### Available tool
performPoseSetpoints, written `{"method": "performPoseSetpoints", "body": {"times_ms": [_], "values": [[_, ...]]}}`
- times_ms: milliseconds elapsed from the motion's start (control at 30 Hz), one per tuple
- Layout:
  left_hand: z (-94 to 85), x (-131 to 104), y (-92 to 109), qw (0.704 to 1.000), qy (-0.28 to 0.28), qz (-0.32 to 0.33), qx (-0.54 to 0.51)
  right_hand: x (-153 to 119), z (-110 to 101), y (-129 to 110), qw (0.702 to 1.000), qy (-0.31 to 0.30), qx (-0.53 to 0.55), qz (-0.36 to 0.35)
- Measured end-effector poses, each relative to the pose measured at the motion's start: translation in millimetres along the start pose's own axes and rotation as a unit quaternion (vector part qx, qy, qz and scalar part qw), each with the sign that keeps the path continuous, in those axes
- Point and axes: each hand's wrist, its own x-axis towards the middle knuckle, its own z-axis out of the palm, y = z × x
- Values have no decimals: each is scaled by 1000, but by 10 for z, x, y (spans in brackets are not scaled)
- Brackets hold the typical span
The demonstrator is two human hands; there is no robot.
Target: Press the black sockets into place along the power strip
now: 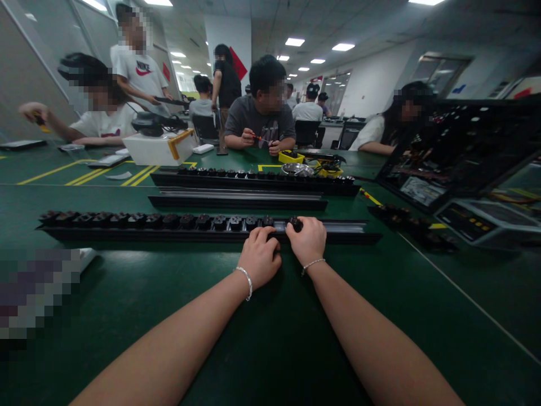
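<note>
At the center of the frame, your right hand [308,239] pinches a black socket module [296,224] between thumb and fingers, at the channel of the nearest black rail [211,237] on the green table [139,282]. Your left hand [258,256] sits just beside it, fingers bent over the rail near the end of the row — whether they grip or merely rest, you cannot tell from here. A long row of modules [203,221] fills this rail from its left end to your left fingertips; the larger share appears done, with a short gap between your hands and a bare stretch right of them left over. Beyond, the middle rail [236,200] shows no modules, while the far rail [253,180] carries a row. Dark pieces [414,228] lie clustered at right — similar modules, perhaps.
</note>
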Motion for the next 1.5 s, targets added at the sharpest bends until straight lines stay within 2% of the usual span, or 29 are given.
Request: {"method": "performPoseSetpoints", "body": {"times_ms": [1500], "values": [[10, 8, -4, 1000, 0, -4, -5, 56, -75, 123, 999, 12, -21, 38]]}}
